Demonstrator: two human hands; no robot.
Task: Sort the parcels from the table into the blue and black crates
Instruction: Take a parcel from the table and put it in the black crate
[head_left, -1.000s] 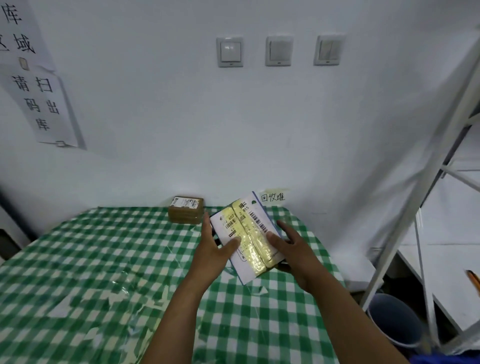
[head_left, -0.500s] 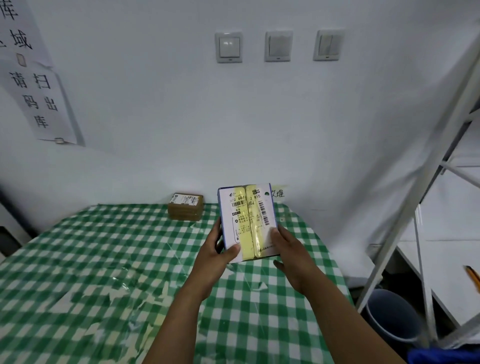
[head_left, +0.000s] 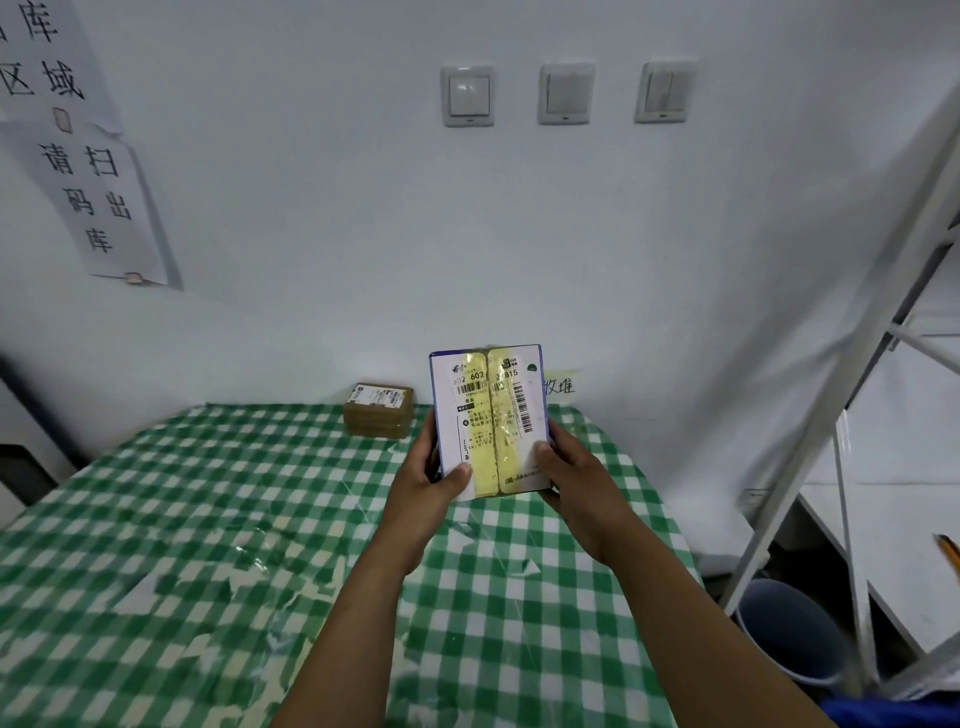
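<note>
You hold a flat white parcel (head_left: 488, 421) upright in both hands above the far right part of a table (head_left: 208, 519) covered in green-and-white check cloth, its labelled face turned toward you. The parcel is clear of the tabletop, and two strips of yellow tape run down its front over a shipping label with barcodes and printed numbers. Your left hand (head_left: 426, 488) grips the lower left edge, with the thumb (head_left: 460, 474) pressed on the front face and the fingers curled round behind. Your right hand (head_left: 576, 478) grips the lower right edge the same way, its thumb (head_left: 540, 452) lying on the white front near the corner and its fingers out of sight behind the parcel. A second, brown parcel (head_left: 378, 410) with a white label on top lies flat at the back of the table, against the wall and just to the left of the one you hold. On the wall above hang three white light switches (head_left: 566, 93) in a row, and two paper notices (head_left: 104, 202) with large black characters are stuck up at the left. A small handwritten label (head_left: 560, 385) shows on the wall just to the right of the raised parcel. At the right, a white metal shelf frame (head_left: 831, 415) stands beside the table, with a grey bucket (head_left: 784, 629) on the floor at its foot.
</note>
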